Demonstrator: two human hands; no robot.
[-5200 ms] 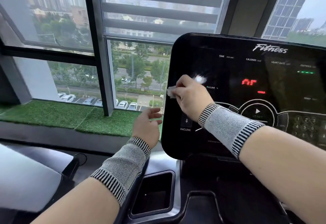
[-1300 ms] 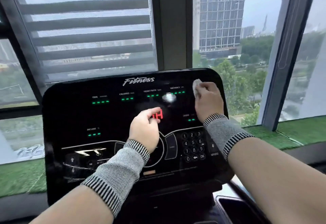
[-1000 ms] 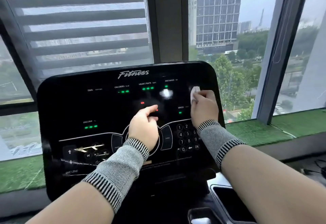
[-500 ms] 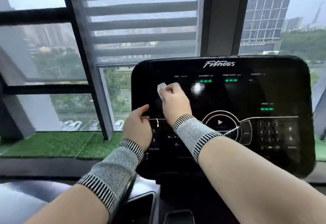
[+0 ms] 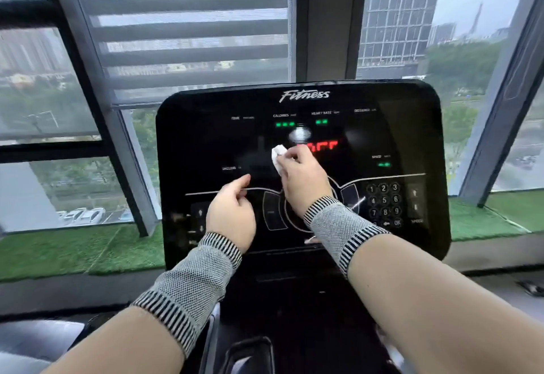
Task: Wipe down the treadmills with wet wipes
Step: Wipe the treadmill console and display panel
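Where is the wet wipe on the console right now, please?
The wet wipe is gripped in the right hand, pressed against the middle of the treadmill console, just left of the red digits.

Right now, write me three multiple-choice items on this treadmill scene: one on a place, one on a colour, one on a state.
1. Where on the console is the wet wipe?
A. On the number keypad
B. Near the middle, just left of the red readout
C. On the Fitness logo

2. What colour are the small lights under CALORIES?
A. Green
B. Blue
C. Yellow

3. What is the left hand doing?
A. Gripping the wipe
B. Holding a bottle
C. Holding nothing, index finger extended

Answers:
1. B, since the right hand pinches the wipe beside the red readout.
2. A, since the lights glow green.
3. C, since the left hand's fingers enclose nothing and only the right hand has the wipe.
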